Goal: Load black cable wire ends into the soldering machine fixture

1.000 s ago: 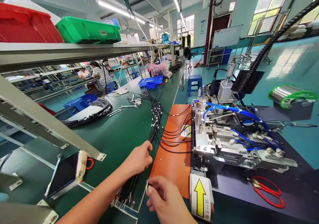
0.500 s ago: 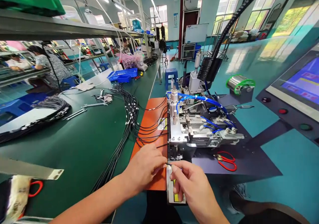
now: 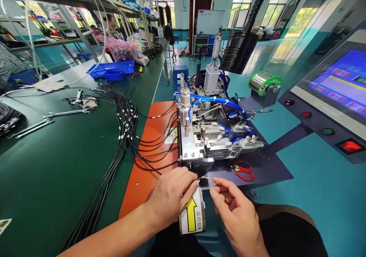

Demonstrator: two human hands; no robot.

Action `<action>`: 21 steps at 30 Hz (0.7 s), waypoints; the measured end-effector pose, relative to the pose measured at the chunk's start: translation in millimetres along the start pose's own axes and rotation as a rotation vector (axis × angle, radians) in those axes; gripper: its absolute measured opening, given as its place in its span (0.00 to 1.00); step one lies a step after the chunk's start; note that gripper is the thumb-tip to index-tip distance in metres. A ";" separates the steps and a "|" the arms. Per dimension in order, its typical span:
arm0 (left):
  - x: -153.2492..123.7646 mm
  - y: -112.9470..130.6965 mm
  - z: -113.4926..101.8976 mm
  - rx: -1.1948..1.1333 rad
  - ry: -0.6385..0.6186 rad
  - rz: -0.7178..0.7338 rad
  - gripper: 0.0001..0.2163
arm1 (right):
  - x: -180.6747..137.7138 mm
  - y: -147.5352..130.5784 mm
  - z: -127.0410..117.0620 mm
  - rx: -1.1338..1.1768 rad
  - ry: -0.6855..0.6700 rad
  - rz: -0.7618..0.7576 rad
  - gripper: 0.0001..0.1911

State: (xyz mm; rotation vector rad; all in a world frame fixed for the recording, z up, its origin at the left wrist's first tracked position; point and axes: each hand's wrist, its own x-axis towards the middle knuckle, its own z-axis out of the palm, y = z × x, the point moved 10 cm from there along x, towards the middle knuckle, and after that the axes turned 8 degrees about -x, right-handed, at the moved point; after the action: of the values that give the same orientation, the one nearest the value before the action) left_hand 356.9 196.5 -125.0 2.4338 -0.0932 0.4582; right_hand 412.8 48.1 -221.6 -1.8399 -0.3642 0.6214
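My left hand (image 3: pixel 174 190) is closed around the end of a black cable at the front of the metal machine (image 3: pixel 190 142). Thin coloured wires (image 3: pixel 206 177) fan out from that end, just beyond my fingertips. A short gap to the right, my right hand (image 3: pixel 238 213) has its thumb and forefinger apart, other fingers curled, and nothing between them. Below my left hand shows a white label with a yellow arrow (image 3: pixel 191 215). Several black cables (image 3: pixel 151 156) run across the orange plate (image 3: pixel 137 192) to the machine's left side.
Red-handled cutters (image 3: pixel 244 171) lie on the dark machine base. A solder wire spool (image 3: pixel 264 83) and a screen panel (image 3: pixel 337 85) with buttons stand at right. On the green table are a cable bundle (image 3: pixel 126 120), wrenches (image 3: pixel 67 113) and a blue tray (image 3: pixel 111 70).
My right hand has let go of the cable end and moved right. Coloured wires now show at the tip. The view has shifted, bringing the machine leftward and the screen further in.
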 end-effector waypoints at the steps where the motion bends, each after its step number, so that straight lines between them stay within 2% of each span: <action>1: -1.0 0.2 -0.4 0.014 0.017 -0.001 0.09 | -2.2 -6.1 -3.1 -0.054 0.042 -0.054 0.31; 5: -5.4 2.3 0.5 0.044 0.058 0.019 0.11 | -14.1 -48.3 -5.5 -0.274 0.197 -0.342 0.18; 9: -7.9 4.7 -1.1 0.065 0.111 0.056 0.10 | -22.6 -80.5 2.4 -0.349 0.274 -0.560 0.16; 11: -8.6 5.4 -1.3 0.074 0.122 0.067 0.10 | -22.1 -85.4 2.9 -0.368 0.313 -0.586 0.16; 16: -9.3 3.5 -1.2 0.072 0.120 0.061 0.09 | -12.4 -80.0 -5.6 -0.377 0.385 -0.507 0.13; 21: -9.3 2.3 -0.2 0.072 0.117 0.054 0.10 | -13.1 -85.1 -3.8 -0.389 0.385 -0.527 0.11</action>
State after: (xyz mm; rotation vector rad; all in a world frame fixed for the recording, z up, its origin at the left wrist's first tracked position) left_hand 347.6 194.4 -126.7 2.4738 -0.0936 0.6372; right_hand 408.5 67.8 -137.8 -2.0581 -0.7121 -0.1795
